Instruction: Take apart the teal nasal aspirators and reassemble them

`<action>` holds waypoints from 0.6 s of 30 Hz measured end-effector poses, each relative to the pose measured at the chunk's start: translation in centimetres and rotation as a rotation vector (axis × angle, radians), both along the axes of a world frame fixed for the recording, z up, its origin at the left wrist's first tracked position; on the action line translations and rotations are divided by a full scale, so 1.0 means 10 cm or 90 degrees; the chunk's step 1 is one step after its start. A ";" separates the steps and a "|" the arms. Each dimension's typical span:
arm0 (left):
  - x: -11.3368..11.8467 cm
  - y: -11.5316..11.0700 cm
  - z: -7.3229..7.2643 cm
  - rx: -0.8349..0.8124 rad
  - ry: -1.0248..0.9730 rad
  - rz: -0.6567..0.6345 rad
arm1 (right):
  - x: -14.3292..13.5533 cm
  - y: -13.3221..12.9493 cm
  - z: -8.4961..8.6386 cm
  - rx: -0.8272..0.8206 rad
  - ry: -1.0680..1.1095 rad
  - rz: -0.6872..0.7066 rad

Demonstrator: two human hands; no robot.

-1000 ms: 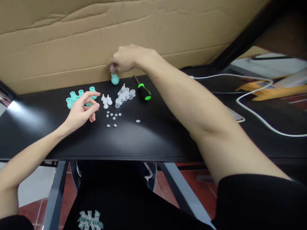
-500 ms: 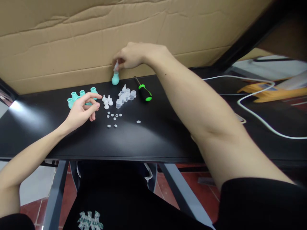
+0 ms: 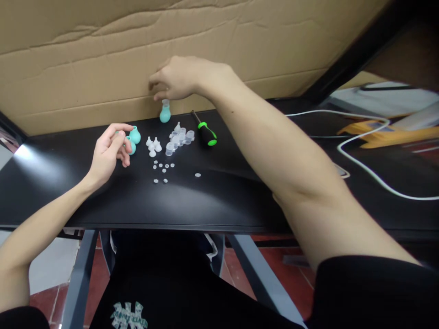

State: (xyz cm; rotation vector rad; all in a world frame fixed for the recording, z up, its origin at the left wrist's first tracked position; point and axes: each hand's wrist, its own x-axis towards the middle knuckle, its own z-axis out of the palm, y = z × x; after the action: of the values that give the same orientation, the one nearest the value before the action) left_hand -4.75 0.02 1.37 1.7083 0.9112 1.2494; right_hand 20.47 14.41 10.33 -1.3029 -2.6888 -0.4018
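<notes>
Against the cardboard at the back stands a teal squeeze bulb (image 3: 165,114) with a clear part on top, whose upper end is hidden behind my right hand (image 3: 171,78). That hand hovers just above it, fingers apart, with nothing visible in them. My left hand (image 3: 109,148) is over the group of teal bulbs (image 3: 135,135), index finger stretched and the others loosely bent; it covers most of that group. Right of it are several small white funnel-shaped tips (image 3: 152,147). Beside those lie clear plastic cups (image 3: 178,138), and nearer me small translucent discs (image 3: 164,170).
A black-and-green screwdriver (image 3: 206,134) lies right of the cups. One disc (image 3: 198,175) sits apart on the black table (image 3: 137,205). A cardboard wall (image 3: 85,55) closes the back. A white cable (image 3: 363,163) and a yellow packet (image 3: 366,130) are at the right.
My right hand has let go of the clear top of the standing bulb and shifted slightly left. My left hand has drawn a little left, over the teal bulbs.
</notes>
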 end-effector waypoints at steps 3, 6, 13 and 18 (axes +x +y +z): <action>-0.02 0.02 0.00 0.004 -0.012 0.005 | -0.23 -0.15 -0.04 -0.054 -0.014 0.140; -0.03 0.03 0.00 0.002 -0.006 0.001 | -0.49 -0.26 -0.17 -0.106 -0.052 0.213; -0.01 0.00 0.01 0.028 0.031 0.019 | -0.57 -0.38 -0.18 -0.057 -0.086 0.157; 0.02 -0.06 0.00 0.099 0.124 0.130 | -0.28 -0.62 0.21 -0.065 -0.013 0.214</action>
State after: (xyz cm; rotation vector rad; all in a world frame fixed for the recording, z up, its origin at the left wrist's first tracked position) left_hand -4.54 -0.57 1.35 1.9234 1.1526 1.3328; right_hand 17.65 8.26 12.41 -0.8434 -2.9041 -0.2412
